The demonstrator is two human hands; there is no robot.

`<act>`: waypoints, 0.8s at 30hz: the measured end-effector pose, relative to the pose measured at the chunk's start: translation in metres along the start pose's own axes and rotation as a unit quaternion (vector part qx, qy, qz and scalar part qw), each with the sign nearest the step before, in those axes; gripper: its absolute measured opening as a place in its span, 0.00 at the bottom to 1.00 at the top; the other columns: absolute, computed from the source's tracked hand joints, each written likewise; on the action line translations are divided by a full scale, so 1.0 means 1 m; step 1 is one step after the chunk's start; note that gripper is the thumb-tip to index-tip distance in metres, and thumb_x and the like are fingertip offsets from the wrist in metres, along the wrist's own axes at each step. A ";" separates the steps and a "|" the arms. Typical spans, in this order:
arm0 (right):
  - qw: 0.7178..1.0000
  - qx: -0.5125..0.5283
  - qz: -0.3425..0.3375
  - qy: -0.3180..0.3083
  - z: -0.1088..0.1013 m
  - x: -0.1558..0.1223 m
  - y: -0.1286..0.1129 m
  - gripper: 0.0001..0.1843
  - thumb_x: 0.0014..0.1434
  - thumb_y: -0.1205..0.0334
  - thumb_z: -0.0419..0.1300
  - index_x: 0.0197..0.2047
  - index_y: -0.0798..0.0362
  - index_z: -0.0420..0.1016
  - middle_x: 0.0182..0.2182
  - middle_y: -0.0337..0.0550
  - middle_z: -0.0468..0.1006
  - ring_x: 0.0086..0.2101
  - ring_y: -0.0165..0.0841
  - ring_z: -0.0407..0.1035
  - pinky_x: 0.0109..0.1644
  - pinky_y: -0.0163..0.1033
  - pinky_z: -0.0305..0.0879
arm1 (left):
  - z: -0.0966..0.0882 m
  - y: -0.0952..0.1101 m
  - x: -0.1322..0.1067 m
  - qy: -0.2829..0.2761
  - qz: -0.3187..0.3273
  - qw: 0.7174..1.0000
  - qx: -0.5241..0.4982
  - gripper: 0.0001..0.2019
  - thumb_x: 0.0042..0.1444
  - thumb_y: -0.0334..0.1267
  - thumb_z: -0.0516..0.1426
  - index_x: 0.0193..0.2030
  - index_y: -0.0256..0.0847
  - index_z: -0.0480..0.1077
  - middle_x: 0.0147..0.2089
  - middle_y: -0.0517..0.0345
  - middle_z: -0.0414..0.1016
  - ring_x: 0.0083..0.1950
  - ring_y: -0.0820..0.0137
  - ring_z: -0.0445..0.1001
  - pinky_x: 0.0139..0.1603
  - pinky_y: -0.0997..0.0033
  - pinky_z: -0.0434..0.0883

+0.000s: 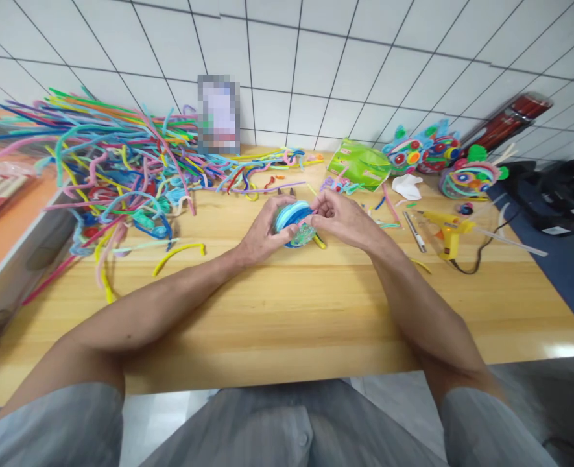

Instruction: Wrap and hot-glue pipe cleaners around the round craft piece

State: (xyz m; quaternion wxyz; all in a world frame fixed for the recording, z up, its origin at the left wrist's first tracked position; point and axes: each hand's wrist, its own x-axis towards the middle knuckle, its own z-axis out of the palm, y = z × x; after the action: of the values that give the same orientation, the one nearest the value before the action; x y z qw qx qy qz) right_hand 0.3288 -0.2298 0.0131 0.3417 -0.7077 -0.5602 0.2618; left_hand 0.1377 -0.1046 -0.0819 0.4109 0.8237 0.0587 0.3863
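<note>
A round coiled pipe-cleaner piece (294,220), blue with green at the bottom, sits between both hands above the wooden table (287,311). My left hand (262,235) wraps its fingers round the piece's left side. My right hand (339,217) pinches its upper right edge with closed fingers. A yellow pipe-cleaner end (320,242) sticks out under the right hand.
A big heap of coloured pipe cleaners (111,162) covers the table's left and back. A yellow glue gun (448,232) with its cord, a metal tool (416,232), a green packet (362,165) and finished colourful coiled figures (442,159) lie at the right. A black bag (554,194) rests beyond the table.
</note>
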 end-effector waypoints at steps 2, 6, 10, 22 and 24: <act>1.000 0.005 0.005 -0.002 -0.001 0.000 0.001 0.12 0.56 0.55 0.67 0.41 0.48 0.72 0.32 0.36 0.76 0.33 0.34 0.70 0.38 0.41 0.65 | -0.001 0.002 0.000 -0.003 0.003 1.000 0.016 0.29 0.72 0.58 0.60 0.72 0.44 0.64 0.69 0.42 0.72 0.71 0.53 0.73 0.73 0.47 0.72; 1.000 0.005 0.014 0.001 -0.001 0.000 0.000 0.12 0.55 0.54 0.67 0.40 0.48 0.73 0.30 0.35 0.75 0.32 0.34 0.69 0.36 0.41 0.63 | -0.002 0.006 -0.001 -0.010 0.011 0.999 0.036 0.28 0.74 0.58 0.58 0.72 0.45 0.65 0.69 0.41 0.71 0.73 0.52 0.71 0.74 0.44 0.71; 1.000 -0.001 0.015 -0.007 -0.004 -0.001 -0.003 0.12 0.55 0.52 0.67 0.39 0.48 0.74 0.29 0.35 0.75 0.30 0.33 0.68 0.35 0.41 0.62 | -0.002 0.007 -0.003 -0.004 0.022 0.999 0.041 0.27 0.74 0.56 0.58 0.72 0.47 0.65 0.70 0.41 0.70 0.74 0.53 0.70 0.75 0.45 0.71; 0.999 -0.022 0.038 0.007 -0.001 0.000 -0.003 0.15 0.53 0.49 0.71 0.37 0.47 0.74 0.25 0.33 0.72 0.27 0.32 0.65 0.32 0.39 0.58 | 0.000 0.008 -0.006 0.012 0.035 0.999 0.018 0.26 0.74 0.56 0.58 0.72 0.47 0.64 0.69 0.41 0.69 0.72 0.53 0.70 0.74 0.43 0.71; 0.999 -0.019 0.031 0.012 0.000 -0.001 -0.003 0.14 0.53 0.50 0.71 0.37 0.47 0.74 0.24 0.32 0.72 0.27 0.31 0.64 0.31 0.39 0.57 | -0.001 0.009 -0.006 0.003 0.024 1.000 0.013 0.27 0.74 0.58 0.57 0.72 0.47 0.64 0.70 0.41 0.68 0.73 0.52 0.69 0.74 0.43 0.71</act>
State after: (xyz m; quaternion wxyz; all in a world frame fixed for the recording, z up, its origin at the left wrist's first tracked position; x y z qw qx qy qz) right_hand 0.3267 -0.2303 0.0154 0.3264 -0.7342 -0.5387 0.2535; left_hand 0.1312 -0.1124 -0.0784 0.3902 0.8290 0.0452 0.3981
